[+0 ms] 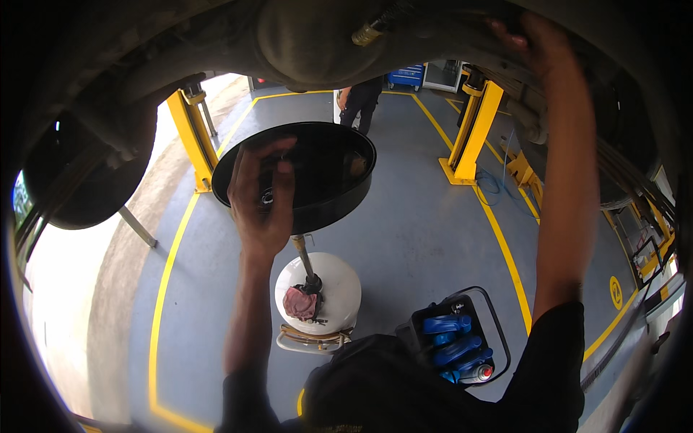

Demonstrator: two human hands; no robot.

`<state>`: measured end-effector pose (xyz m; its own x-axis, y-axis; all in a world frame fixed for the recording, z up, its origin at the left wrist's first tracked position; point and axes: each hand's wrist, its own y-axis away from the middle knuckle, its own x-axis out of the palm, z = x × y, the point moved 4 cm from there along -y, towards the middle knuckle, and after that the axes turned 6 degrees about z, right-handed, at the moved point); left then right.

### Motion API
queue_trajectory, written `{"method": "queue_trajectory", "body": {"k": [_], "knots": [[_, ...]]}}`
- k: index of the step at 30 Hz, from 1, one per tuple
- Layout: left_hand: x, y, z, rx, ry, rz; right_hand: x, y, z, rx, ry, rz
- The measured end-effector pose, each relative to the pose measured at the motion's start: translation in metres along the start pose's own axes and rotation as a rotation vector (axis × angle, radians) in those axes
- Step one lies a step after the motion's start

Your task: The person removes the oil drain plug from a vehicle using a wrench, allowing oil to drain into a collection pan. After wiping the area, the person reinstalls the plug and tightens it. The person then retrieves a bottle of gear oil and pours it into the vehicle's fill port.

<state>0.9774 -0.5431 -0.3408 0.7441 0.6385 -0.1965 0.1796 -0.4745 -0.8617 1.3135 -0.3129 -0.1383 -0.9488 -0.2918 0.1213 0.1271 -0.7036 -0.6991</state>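
My left hand grips a round black drain pan with a shiny inside, mounted on a metal pole above a white drain tank with a crumpled pink rag on it. Overhead, my right hand reaches up to the dark vehicle underside, its bent fingers on a part that shadow hides. A brass-coloured fitting hangs to the left of that hand, below the rounded housing.
Yellow lift posts flank the bay. A person in dark trousers stands beyond the pan. A black caddy of blue bottles is at lower right, a blue tool cabinet behind, and a blue hose lies by the right post.
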Motion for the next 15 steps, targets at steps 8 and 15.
{"method": "queue_trajectory", "body": {"k": [8, 15], "knots": [[0.084, -0.177, -0.069, 0.35, -0.382, 0.214, 0.023, -0.028, 0.036, -0.192, 0.028, -0.03], [0.101, -0.211, -0.058, 0.53, -0.364, -0.042, 0.061, -0.024, 0.046, -0.296, 0.033, 0.0]]}}
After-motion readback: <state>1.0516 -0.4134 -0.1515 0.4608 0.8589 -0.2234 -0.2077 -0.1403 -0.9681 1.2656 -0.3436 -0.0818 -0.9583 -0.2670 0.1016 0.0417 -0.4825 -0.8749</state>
